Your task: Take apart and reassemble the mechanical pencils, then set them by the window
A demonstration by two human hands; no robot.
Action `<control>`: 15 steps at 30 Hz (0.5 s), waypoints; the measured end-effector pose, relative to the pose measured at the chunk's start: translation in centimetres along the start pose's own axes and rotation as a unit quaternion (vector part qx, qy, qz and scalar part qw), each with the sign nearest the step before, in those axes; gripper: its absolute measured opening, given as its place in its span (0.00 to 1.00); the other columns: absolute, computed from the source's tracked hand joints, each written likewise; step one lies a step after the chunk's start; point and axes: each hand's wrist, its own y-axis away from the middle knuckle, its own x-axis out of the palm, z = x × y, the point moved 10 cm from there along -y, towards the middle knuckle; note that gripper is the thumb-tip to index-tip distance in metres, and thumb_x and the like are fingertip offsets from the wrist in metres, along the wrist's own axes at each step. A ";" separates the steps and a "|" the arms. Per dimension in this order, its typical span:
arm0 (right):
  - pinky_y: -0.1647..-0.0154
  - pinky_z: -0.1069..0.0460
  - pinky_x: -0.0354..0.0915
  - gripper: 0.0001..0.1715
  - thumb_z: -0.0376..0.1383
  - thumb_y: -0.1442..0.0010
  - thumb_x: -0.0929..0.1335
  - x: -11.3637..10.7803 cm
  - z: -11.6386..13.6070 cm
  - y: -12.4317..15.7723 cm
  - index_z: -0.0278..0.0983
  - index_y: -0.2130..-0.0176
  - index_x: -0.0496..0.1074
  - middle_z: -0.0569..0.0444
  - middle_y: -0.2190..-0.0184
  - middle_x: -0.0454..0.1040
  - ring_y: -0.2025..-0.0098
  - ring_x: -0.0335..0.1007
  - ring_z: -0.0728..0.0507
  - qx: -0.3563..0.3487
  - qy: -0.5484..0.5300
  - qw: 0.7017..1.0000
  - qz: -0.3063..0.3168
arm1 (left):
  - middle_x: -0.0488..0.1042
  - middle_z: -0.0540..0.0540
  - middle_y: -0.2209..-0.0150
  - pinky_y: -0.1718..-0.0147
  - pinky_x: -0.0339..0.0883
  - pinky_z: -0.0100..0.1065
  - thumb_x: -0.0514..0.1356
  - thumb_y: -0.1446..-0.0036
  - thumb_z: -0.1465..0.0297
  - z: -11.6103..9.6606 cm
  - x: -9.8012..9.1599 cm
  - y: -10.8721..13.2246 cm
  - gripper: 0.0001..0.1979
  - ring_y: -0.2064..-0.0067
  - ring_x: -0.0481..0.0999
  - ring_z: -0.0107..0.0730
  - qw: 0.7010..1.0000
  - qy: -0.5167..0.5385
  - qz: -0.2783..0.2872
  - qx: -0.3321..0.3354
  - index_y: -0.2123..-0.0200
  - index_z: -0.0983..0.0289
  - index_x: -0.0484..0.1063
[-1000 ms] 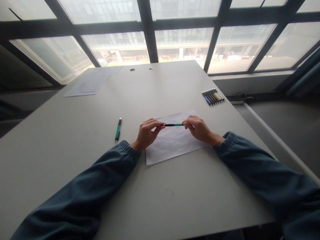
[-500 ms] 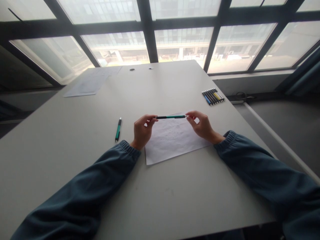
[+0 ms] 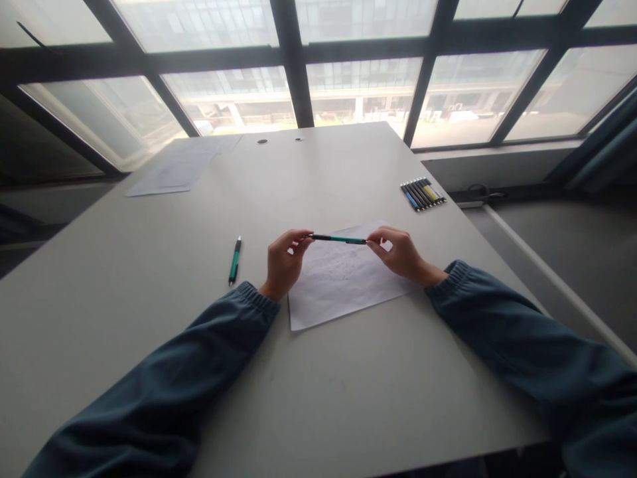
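Observation:
A thin green and black pen (image 3: 337, 239) is held level a little above a white sheet of paper (image 3: 343, 287). My left hand (image 3: 283, 261) pinches its left end and my right hand (image 3: 401, 252) pinches its right end. Both hands have their fingers closed on the pen. The sheet lies flat on the grey table (image 3: 318, 385) and carries faint marks.
A second green pen (image 3: 234, 259) lies on the table left of my left hand. A row of several pens (image 3: 423, 193) sits near the right edge. More paper sheets (image 3: 176, 168) lie at the far left corner. Large windows stand behind the table.
The pen rose off the paper, more of its length showing between my fingers, then came down slightly. Both hands kept their grip on its ends.

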 end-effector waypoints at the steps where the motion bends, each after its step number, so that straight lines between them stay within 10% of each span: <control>1: 0.63 0.49 0.67 0.07 0.37 0.36 0.69 -0.1 0.0 0.0 0.38 0.65 0.76 0.54 0.70 0.76 0.68 0.71 0.45 -0.002 0.004 1.000 -0.002 | 0.80 0.55 0.61 0.66 0.71 0.30 0.63 0.36 0.60 0.0 0.1 0.0 0.14 0.64 0.79 0.30 1.000 0.004 0.005 0.001 0.54 0.62 0.78; 8: 0.60 0.48 0.67 0.09 0.39 0.36 0.68 -3.5 -2.5 -0.7 0.38 0.67 0.76 0.53 0.71 0.78 0.67 0.73 0.44 0.042 0.096 0.992 -0.074 | 0.74 0.58 0.48 0.67 0.71 0.30 0.59 0.34 0.62 0.2 0.0 0.0 0.22 0.64 0.76 0.27 0.999 0.028 -0.014 0.007 0.38 0.58 0.65; 15: 0.59 0.48 0.66 0.11 0.40 0.37 0.67 -10.1 -10.4 -0.1 0.36 0.66 0.77 0.48 0.68 0.81 0.65 0.75 0.40 0.236 0.276 0.925 -0.109 | 0.77 0.51 0.72 0.69 0.69 0.28 0.56 0.32 0.65 -0.8 1.2 0.4 0.11 0.72 0.75 0.25 0.997 0.037 0.070 -0.001 0.58 0.63 0.76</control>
